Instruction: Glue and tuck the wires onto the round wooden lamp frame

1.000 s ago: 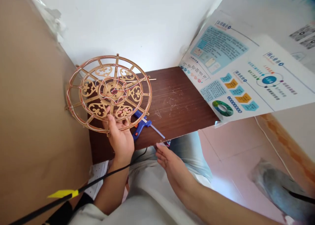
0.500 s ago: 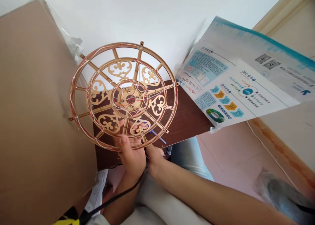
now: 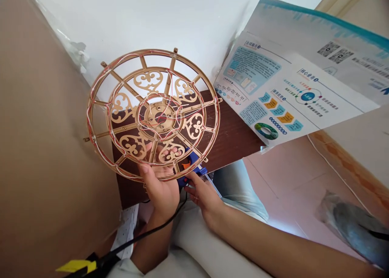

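Head view: the frame (image 3: 150,118), round, gold, with two rings, spokes and scrolled inserts, is held up over the tabletop (image 3: 238,138), tilted so that its hub faces the camera. Red and white wires (image 3: 206,103) run along its rings and loop about the hub. Left hand (image 3: 162,191) at the frame's lower rim: fingers clamped on it, thumb on the near face, the others behind, seen through the openings. Right hand (image 3: 205,195) just below the rim, right of the left hand; fingers closed on the blue glue gun (image 3: 191,156), which is partly hidden by the frame. Cannot tell whether the gun touches the tabletop. Pale glue stick (image 3: 214,184) projects from the gun, past the tabletop's near edge. Black cord (image 3: 142,236) crosses the left forearm toward a yellow tag (image 3: 77,266) at lower left. Cardboard (image 3: 57,140) stands at left, white wall (image 3: 146,18) behind, printed poster (image 3: 291,83) at right.
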Motion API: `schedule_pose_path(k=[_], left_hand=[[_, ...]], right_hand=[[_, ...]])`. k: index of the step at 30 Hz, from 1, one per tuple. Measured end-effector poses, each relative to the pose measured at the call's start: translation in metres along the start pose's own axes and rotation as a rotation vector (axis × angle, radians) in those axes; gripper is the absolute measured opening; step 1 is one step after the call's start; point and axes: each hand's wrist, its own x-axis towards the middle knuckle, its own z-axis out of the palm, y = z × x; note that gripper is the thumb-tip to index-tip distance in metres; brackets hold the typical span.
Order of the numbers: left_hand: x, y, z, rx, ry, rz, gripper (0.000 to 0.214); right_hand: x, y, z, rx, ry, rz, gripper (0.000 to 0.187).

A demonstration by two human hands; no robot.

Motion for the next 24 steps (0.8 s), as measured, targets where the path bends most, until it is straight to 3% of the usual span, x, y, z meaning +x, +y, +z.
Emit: schedule_pose_path(k=[4,8,13,15,17,20,24], left_hand=[[0.0,-0.001,0.004,0.02,0.022,-0.021,0.036],[0.001,-0.001,0.008,-0.001,0.058,-0.02,0.028],[0.006,-0.005,0.012,0.015,0.086,-0.056,0.045],[0.007,-0.007,0.013,0.014,0.128,-0.077,0.049],[0.009,-0.01,0.013,0.012,0.167,-0.099,0.049],[0.015,-0.014,0.013,0.037,0.198,-0.12,0.05],[0.026,-0.02,0.009,0.098,0.202,-0.102,0.056]], right_hand=[[0.003,0.001,0.005,0.045,0.034,0.009,0.04],[0.006,0.006,0.0,0.057,0.04,-0.095,0.042],[0.0,0.014,-0.027,0.001,0.058,-0.231,0.041],[0.002,0.019,-0.04,-0.047,0.083,-0.341,0.042],[0.007,0.027,-0.052,-0.13,0.085,-0.538,0.039],[0.013,0.039,-0.066,-0.209,-0.056,-0.796,0.035],[0.017,0.036,-0.071,-0.203,-0.331,-0.961,0.041]])
